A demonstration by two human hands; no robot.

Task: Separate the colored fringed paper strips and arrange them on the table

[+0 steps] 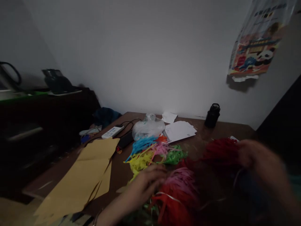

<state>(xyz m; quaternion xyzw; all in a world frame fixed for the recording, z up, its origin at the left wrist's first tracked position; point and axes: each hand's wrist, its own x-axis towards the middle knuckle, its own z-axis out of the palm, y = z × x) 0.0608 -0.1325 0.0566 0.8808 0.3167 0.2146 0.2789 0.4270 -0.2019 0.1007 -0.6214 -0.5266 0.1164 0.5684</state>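
Observation:
A heap of coloured paper strips lies on the brown table: blue, yellow, pink and green bunches. My left hand rests among the strips beside a pink and red bunch; it is blurred, fingers curled. My right hand is smeared by motion and sits against a dark red bunch of strips, seemingly gripping it.
Yellow-brown paper sheets lie at the left. A clear plastic bag, white papers, a white power strip with black cables and a black bottle stand toward the wall. A dark cabinet is at the left.

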